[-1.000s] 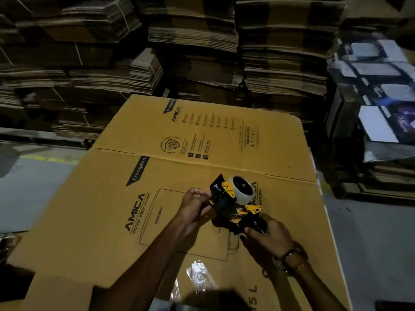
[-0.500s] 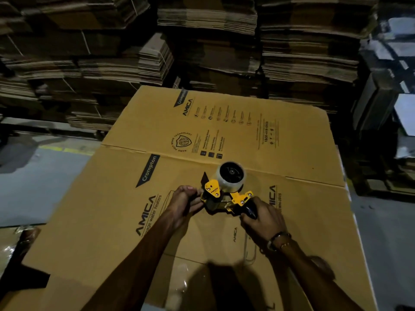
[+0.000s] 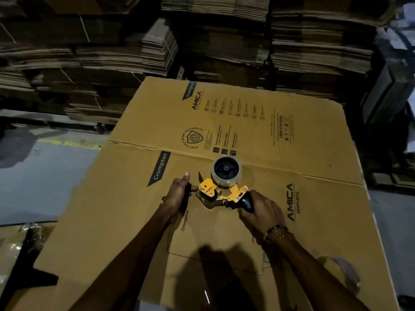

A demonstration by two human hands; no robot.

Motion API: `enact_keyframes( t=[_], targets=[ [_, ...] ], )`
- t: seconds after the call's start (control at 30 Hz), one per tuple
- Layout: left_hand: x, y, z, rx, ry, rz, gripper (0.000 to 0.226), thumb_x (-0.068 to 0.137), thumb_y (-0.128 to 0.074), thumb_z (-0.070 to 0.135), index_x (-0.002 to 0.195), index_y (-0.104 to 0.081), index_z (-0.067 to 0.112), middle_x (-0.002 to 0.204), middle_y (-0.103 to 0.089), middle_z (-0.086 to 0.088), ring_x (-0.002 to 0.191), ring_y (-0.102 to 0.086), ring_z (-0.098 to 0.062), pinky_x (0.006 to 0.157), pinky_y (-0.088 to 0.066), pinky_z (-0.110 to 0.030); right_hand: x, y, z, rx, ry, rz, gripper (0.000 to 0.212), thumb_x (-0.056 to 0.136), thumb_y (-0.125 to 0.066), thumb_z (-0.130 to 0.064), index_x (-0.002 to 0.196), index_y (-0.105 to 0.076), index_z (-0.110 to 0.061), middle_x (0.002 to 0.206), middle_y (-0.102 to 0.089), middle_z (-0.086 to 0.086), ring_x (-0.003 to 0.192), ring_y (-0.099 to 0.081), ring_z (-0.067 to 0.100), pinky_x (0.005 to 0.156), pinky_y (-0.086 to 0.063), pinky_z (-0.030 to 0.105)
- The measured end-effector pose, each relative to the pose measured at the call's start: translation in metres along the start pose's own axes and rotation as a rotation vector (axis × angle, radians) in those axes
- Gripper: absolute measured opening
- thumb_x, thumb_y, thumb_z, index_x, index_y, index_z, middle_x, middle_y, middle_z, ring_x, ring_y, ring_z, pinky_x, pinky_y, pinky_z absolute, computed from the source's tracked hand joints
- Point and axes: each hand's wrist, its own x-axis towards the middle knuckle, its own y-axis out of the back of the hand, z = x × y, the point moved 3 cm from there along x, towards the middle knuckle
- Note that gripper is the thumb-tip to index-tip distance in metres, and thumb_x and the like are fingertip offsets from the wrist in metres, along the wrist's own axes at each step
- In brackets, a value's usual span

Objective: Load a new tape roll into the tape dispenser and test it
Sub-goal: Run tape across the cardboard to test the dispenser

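Lying at the far left, a grey concrete floor (image 3: 40,176) with a worn yellow painted line (image 3: 69,143) runs beside bundled stacks of flattened brown corrugated cartons (image 3: 116,55), which fill the whole background. Next comes the big flattened tan cardboard box (image 3: 116,221) printed with "Crompton" and "AMICA" in dark lettering, spread out flat as the work surface. On it, the left hand (image 3: 179,194) rests with fingers curled and the thumb raised, closed around something dark at the front end of the tool (what exactly it pinches is too dim to tell, whether a tape end or part of the frame). Just to its right sits the yellow and black handheld tape dispenser (image 3: 221,195), its front roller end touching the cardboard and its frame tilted up toward the person. Mounted on its black hub is a roll of clear packing tape (image 3: 226,173), standing on edge above the yellow frame, near the fold line of the carton. Further right, the right hand (image 3: 260,209), with a beaded bracelet at the wrist, is wrapped firmly round the dispenser's black handle. Near the bottom right corner of the cardboard lies a crumpled piece of clear plastic film (image 3: 345,274), well apart from both hands.
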Motion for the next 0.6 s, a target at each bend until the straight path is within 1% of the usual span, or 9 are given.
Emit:
enact_keyframes(
  t=[0.07, 0.13, 0.17, 0.27, 0.33, 0.4, 0.43, 0.53, 0.6],
  targets=[
    [0.000, 0.005, -0.001, 0.036, -0.036, 0.037, 0.054, 0.102, -0.039, 0.043, 0.103, -0.065, -0.004, 0.103, -0.071, -0.017, 0.088, -0.064, -0.021, 0.089, -0.044, -0.035, 0.001, -0.001, -0.001, -0.036, -0.010, -0.009, 0.044, 0.084, -0.062, -0.047, 0.121, -0.052, -0.026, 0.117, -0.067, 0.000, 0.097, -0.065, 0.026, 0.068, -0.039, 0.028],
    [0.002, 0.009, -0.008, 0.097, -0.075, 0.133, 0.043, 0.095, -0.051, 0.052, 0.097, -0.058, 0.010, 0.099, -0.070, -0.011, 0.096, -0.063, -0.026, 0.096, -0.045, -0.043, 0.001, -0.001, -0.003, -0.063, -0.013, -0.021, 0.047, 0.085, -0.062, -0.049, 0.124, -0.051, -0.026, 0.120, -0.066, 0.000, 0.100, -0.064, 0.026, 0.070, -0.042, 0.029],
    [0.002, 0.010, -0.009, 0.149, -0.125, 0.169, 0.040, 0.094, -0.054, 0.050, 0.095, -0.056, 0.010, 0.098, -0.067, -0.013, 0.098, -0.062, -0.029, 0.094, -0.045, -0.043, 0.001, -0.001, -0.003, -0.066, -0.009, -0.032, 0.049, 0.085, -0.063, -0.052, 0.125, -0.051, -0.025, 0.122, -0.065, 0.000, 0.102, -0.064, 0.025, 0.072, -0.044, 0.030],
    [-0.005, 0.002, 0.001, 0.231, -0.310, 0.201, 0.037, 0.098, -0.049, 0.045, 0.084, -0.060, 0.013, 0.094, -0.061, -0.011, 0.093, -0.059, -0.027, 0.088, -0.047, -0.041, -0.003, 0.001, 0.003, 0.002, 0.018, -0.036, 0.060, 0.084, -0.058, -0.065, 0.127, -0.054, -0.024, 0.122, -0.064, -0.001, 0.104, -0.061, 0.022, 0.078, -0.049, 0.032],
    [-0.013, -0.008, 0.011, 0.245, -0.378, 0.195, 0.042, 0.100, -0.042, 0.044, 0.078, -0.063, 0.016, 0.092, -0.059, -0.008, 0.091, -0.058, -0.024, 0.082, -0.046, -0.035, -0.008, 0.009, 0.010, 0.087, -0.003, -0.008, 0.072, 0.083, -0.040, -0.077, 0.127, -0.056, -0.021, 0.121, -0.063, 0.000, 0.105, -0.060, 0.022, 0.082, -0.050, 0.035],
    [-0.020, -0.018, 0.015, 0.284, -0.447, 0.167, 0.039, 0.103, -0.042, 0.033, 0.078, -0.065, 0.014, 0.093, -0.060, -0.009, 0.088, -0.059, -0.021, 0.075, -0.045, -0.027, -0.016, 0.018, 0.020, 0.142, -0.042, 0.039, 0.084, 0.081, -0.025, -0.082, 0.127, -0.058, -0.019, 0.119, -0.063, 0.002, 0.106, -0.058, 0.023, 0.083, -0.046, 0.034],
    [-0.023, -0.023, 0.017, 0.317, -0.486, 0.155, 0.034, 0.103, -0.044, 0.026, 0.081, -0.067, 0.012, 0.093, -0.060, -0.011, 0.086, -0.060, -0.020, 0.073, -0.045, -0.025, -0.022, 0.024, 0.026, 0.156, -0.062, 0.069, 0.086, 0.081, -0.022, -0.083, 0.126, -0.059, -0.019, 0.117, -0.064, 0.002, 0.105, -0.058, 0.022, 0.082, -0.044, 0.032],
    [-0.031, -0.034, 0.024, 0.403, -0.574, 0.148, 0.021, 0.098, -0.056, 0.016, 0.092, -0.072, 0.005, 0.094, -0.062, -0.008, 0.088, -0.059, -0.019, 0.078, -0.049, -0.030, -0.044, 0.037, 0.049, 0.156, -0.116, 0.123, 0.075, 0.084, -0.028, -0.074, 0.123, -0.061, -0.019, 0.114, -0.063, 0.003, 0.106, -0.056, 0.023, 0.081, -0.042, 0.032],
    [-0.032, -0.031, 0.025, 0.366, -0.576, 0.160, 0.014, 0.093, -0.062, 0.012, 0.097, -0.074, 0.005, 0.094, -0.063, -0.005, 0.089, -0.059, -0.014, 0.078, -0.048, -0.017, -0.055, 0.039, 0.060, 0.120, -0.115, 0.116, 0.068, 0.086, -0.031, -0.068, 0.122, -0.061, -0.018, 0.115, -0.063, 0.004, 0.106, -0.056, 0.025, 0.079, -0.043, 0.032]
  ],
)
